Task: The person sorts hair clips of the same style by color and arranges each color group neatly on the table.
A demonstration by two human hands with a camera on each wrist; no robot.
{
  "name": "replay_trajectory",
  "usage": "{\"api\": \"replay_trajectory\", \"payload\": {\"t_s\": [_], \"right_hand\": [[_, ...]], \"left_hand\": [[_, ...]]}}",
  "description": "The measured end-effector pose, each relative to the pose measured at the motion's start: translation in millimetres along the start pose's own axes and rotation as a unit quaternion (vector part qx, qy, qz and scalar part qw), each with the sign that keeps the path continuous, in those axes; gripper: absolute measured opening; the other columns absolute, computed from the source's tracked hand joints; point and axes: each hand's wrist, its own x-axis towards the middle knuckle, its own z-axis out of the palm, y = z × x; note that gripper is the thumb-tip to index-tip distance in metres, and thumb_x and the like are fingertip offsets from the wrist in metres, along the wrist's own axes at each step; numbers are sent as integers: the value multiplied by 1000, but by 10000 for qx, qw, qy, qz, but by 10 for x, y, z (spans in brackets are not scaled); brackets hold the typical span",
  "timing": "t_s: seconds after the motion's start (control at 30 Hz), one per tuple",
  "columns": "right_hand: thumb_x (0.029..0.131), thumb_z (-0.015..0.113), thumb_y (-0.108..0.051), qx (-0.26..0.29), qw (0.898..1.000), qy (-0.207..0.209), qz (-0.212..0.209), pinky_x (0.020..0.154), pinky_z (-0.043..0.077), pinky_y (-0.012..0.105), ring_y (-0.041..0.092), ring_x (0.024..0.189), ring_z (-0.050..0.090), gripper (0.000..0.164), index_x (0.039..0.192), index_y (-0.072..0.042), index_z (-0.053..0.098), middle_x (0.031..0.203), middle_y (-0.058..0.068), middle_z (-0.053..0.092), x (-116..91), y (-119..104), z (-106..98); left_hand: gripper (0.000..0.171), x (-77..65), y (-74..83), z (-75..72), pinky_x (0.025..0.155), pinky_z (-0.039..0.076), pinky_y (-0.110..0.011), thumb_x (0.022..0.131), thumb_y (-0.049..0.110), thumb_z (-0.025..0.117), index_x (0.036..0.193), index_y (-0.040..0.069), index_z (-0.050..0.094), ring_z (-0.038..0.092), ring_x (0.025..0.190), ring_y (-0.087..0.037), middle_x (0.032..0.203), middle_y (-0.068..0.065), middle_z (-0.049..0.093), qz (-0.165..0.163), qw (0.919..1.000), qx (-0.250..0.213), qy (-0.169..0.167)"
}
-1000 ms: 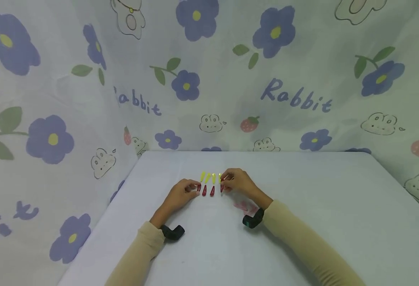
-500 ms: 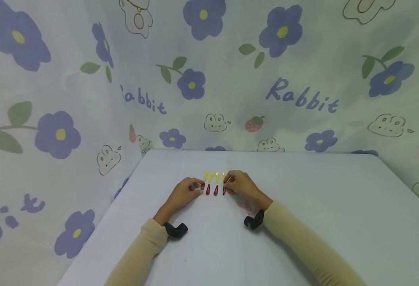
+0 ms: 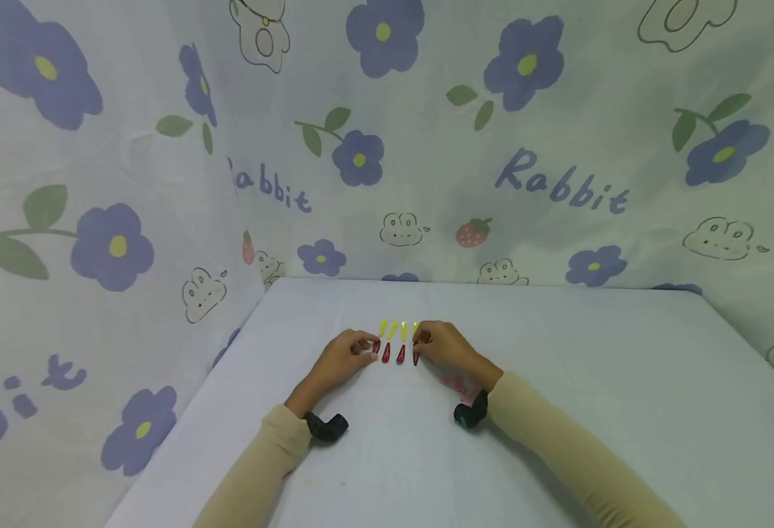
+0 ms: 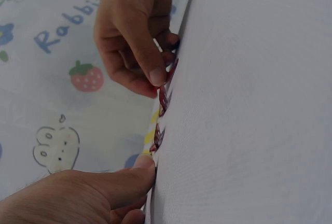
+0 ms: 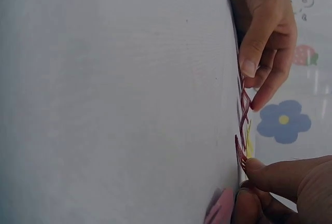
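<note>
Red clips [image 3: 401, 355], pinched at row's two ends by left hand [image 3: 344, 357] and right hand [image 3: 446, 343], perhaps for keeping straight alignment before yellow clips [image 3: 404, 331].

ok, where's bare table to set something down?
Widest: table, right of the right sleeve. Also between it and left sleeve, nearer than the red clips; behind the yellow clips to the far edge. Crowded: the clips, left hand and right hand at red row's ends, pink item by right wrist.
</note>
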Motion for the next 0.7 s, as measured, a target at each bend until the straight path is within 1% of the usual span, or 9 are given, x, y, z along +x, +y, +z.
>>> {"api": "replay_trajectory", "payload": {"t_s": [0.2, 0.37, 0.57, 0.7], "right_hand": [[90, 74, -9, -116, 9999, -104, 34, 72, 48, 28, 15, 80, 55, 4, 90, -10, 70, 84, 0, 64, 0, -60, 14], [90, 74, -10, -248, 9995, -174, -41, 74, 48, 28, 15, 81, 55, 5, 94, -8, 71, 85, -1, 65, 13, -83, 27], [91, 72, -11, -361, 9991, -239, 7, 74, 48, 28, 15, 81, 55, 5, 96, -9, 71, 85, -1, 64, 22, -82, 12], [92, 72, -11, -435, 9987, -257, -45, 72, 47, 27, 15, 80, 55, 5, 96, -9, 71, 84, 0, 63, 16, -80, -9]], "left_hand": [[32, -18, -8, -10, 79, 48, -33, 89, 25, 76, 121, 21, 71, 58, 89, -12, 103, 1, 66, 16, 9999, 101, 16], [32, -29, -9, -31, 79, 48, -34, 89, 25, 76, 120, 22, 71, 58, 89, -13, 103, 1, 66, -43, 9999, 126, 20], [31, -25, 0, -26, 78, 48, -33, 90, 25, 76, 120, 21, 71, 58, 89, -13, 102, 1, 66, 6, 9998, 174, 18], [31, -15, 10, -16, 78, 48, -33, 90, 25, 76, 120, 22, 72, 58, 89, -13, 101, 1, 66, 6, 9999, 150, 7]]}}
